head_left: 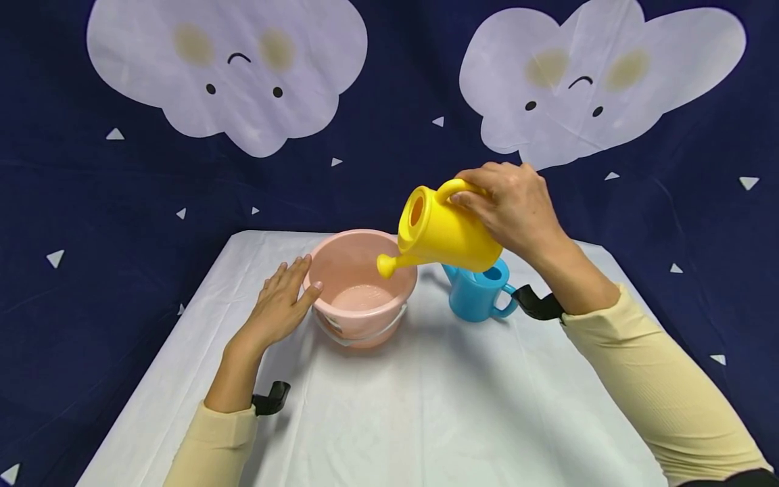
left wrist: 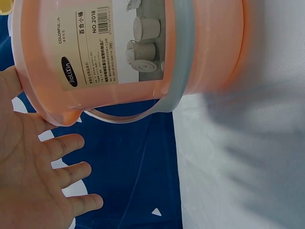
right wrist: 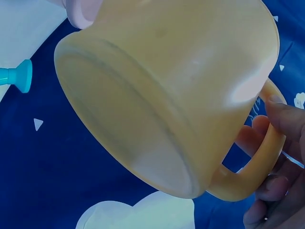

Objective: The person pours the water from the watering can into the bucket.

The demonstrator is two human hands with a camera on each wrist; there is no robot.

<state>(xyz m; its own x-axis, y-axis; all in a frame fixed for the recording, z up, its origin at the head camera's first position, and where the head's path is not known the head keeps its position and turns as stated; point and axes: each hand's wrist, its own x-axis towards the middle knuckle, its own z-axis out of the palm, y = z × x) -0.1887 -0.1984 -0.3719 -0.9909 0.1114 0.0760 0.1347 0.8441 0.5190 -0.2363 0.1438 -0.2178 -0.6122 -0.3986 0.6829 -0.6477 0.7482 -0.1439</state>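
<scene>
My right hand [head_left: 514, 206] grips the handle of a yellow watering can [head_left: 444, 233], tilted with its spout over the pink bucket [head_left: 362, 284]. In the right wrist view the yellow watering can [right wrist: 167, 90] fills the frame, with my fingers [right wrist: 281, 119] curled round its handle. My left hand [head_left: 280, 304] rests flat against the bucket's left side, fingers straight. The left wrist view shows the pink bucket [left wrist: 128, 52] with its label and grey handle, and my left hand [left wrist: 33, 181] spread beside it. A little liquid lies in the bucket's bottom.
A blue watering can [head_left: 481, 294] stands on the white tablecloth [head_left: 426, 406] just right of the bucket, under my right wrist. A dark blue backdrop with white clouds hangs behind the table.
</scene>
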